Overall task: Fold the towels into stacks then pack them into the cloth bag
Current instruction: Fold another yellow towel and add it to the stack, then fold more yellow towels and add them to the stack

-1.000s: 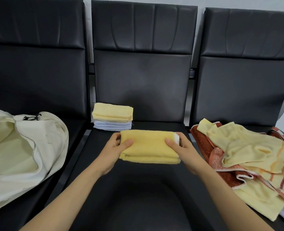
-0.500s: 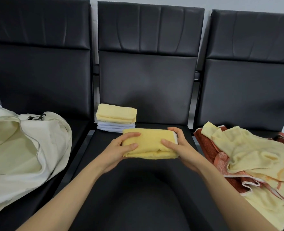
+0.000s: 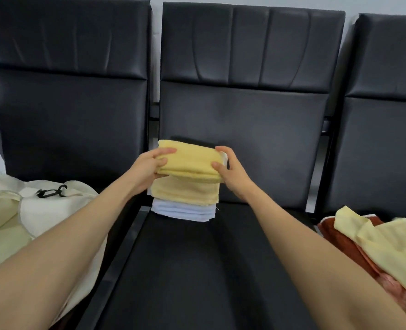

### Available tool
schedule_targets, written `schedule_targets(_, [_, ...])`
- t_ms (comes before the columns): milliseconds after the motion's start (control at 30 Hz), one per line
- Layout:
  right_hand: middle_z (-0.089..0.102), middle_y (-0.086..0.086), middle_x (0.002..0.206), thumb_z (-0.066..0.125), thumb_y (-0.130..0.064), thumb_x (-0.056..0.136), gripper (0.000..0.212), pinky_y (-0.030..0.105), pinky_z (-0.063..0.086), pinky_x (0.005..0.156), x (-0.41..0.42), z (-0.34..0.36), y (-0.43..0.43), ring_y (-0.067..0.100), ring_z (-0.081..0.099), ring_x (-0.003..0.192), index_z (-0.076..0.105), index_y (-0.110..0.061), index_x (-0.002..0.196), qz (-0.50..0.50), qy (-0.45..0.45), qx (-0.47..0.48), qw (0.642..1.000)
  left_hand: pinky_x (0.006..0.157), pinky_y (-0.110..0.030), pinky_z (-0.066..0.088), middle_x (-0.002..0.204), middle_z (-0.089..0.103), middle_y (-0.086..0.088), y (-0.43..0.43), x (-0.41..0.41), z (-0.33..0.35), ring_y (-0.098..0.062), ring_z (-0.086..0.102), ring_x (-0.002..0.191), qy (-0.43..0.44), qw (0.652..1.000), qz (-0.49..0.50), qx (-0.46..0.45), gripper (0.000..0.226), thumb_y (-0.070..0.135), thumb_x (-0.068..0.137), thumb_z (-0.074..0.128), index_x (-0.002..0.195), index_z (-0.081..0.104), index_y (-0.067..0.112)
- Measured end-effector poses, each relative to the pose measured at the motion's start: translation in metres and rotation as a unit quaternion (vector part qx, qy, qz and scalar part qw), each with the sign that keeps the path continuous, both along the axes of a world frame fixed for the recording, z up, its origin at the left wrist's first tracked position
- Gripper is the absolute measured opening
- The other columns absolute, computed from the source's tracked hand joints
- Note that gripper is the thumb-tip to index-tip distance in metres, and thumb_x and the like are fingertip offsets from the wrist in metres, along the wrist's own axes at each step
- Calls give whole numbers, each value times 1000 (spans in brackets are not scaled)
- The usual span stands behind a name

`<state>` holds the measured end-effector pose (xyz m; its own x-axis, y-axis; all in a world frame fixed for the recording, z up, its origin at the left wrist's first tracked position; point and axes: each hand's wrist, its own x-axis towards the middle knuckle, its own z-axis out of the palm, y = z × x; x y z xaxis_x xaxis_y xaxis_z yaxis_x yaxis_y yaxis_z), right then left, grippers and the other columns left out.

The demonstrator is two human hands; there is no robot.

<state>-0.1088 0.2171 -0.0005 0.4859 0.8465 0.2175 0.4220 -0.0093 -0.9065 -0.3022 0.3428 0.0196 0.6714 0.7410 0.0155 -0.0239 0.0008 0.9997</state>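
1. Our left grip (image 3: 147, 169) and our right grip (image 3: 233, 173) each clasped one end of a folded yellow towel (image 3: 190, 160), with thumbs on top and fingers curled underneath. A thin white edge showed at the towel's right end, just beside the right thumb.
2. We held that towel directly over the stack (image 3: 187, 196) at the back left corner of the middle seat (image 3: 197, 270). We could not tell whether the two were touching.
3. The stack was a folded yellow layer on top of folded white ones, set close against the backrest.
4. The cloth bag (image 3: 11, 229), cream coloured, lay slumped on the left seat, well apart from the stack. A black clip (image 3: 52, 191) lay on its upper side. Our left forearm crossed in front of part of the bag.
5. On the right seat lay a loose pile (image 3: 375, 241) of unfolded towels, pale yellow over rust red. Our right forearm hid its lower edge.
6. The three seats were black and padded, in a row against a pale wall.
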Motion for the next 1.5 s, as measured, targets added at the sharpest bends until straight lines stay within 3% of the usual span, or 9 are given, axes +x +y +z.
schedule_targets(267, [33,7,142,44,-22,101,27,21,32,86,-13,-51,36,14,47,99,46,-19,128,-61,-96,-45,992,114,-40,29,150,37,-3,34,14,-68,-21,36,134,149,974,82,148,35,19,103,36,116,62,38])
schedule_targets(333, [23,8,151,42,-25,102,29,22,33,89,-16,-56,39,20,46,113,50,-20,129,-82,-125,-56,987,117,-40,18,158,16,-3,29,13,-76,-28,15,141,218,922,141,286,35,21,103,36,127,60,32])
schedule_targets(433, [23,11,155,38,-27,103,31,36,36,102,-20,-65,35,30,29,135,55,-19,128,-144,-279,-68,947,119,-45,10,161,-4,1,17,12,-85,-25,-5,146,297,834,106,453,45,31,104,29,149,31,25])
schedule_targets(567, [57,12,132,30,-34,101,44,44,50,92,-23,-72,19,34,53,118,64,-14,121,-102,-465,-9,879,120,-39,-2,157,-24,7,11,8,-94,-16,-27,143,352,823,28,445,69,49,100,26,152,-9,18])
schedule_targets(700, [0,-8,162,13,-47,101,55,47,12,118,-24,-80,7,16,-2,149,7,-30,153,-19,-386,-187,903,119,-38,0,155,-29,9,9,6,-87,-16,-29,142,374,829,-23,415,74,47,100,32,152,-13,19])
schedule_targets(967, [3,0,162,37,-32,103,56,48,10,119,-31,-24,-25,21,1,149,15,-27,153,-6,-347,-199,916,118,-47,-6,162,-6,-1,-12,1,-49,-19,-15,147,426,757,24,495,64,49,101,29,154,11,17])
schedule_targets(1067, [24,3,157,47,-25,99,54,43,21,118,-33,-1,-69,22,17,146,28,-22,150,-35,-315,-171,933,119,-41,13,157,23,-7,-57,3,-41,-25,16,145,345,806,37,479,53,38,101,39,148,32,13])
schedule_targets(1200, [43,1,145,51,-25,98,47,30,32,110,-31,19,-157,18,37,135,40,-21,143,-90,-231,-140,959,98,-28,39,130,55,-4,-145,20,-34,-19,50,119,227,891,-3,394,35,28,98,50,130,54,12])
schedule_targets(1500, [60,6,124,56,-18,95,29,25,37,93,8,17,-361,21,54,116,59,-12,123,-292,-197,-153,924,87,-20,44,116,63,4,-320,113,-27,-8,58,102,128,933,-144,303,24,27,96,54,117,63,19])
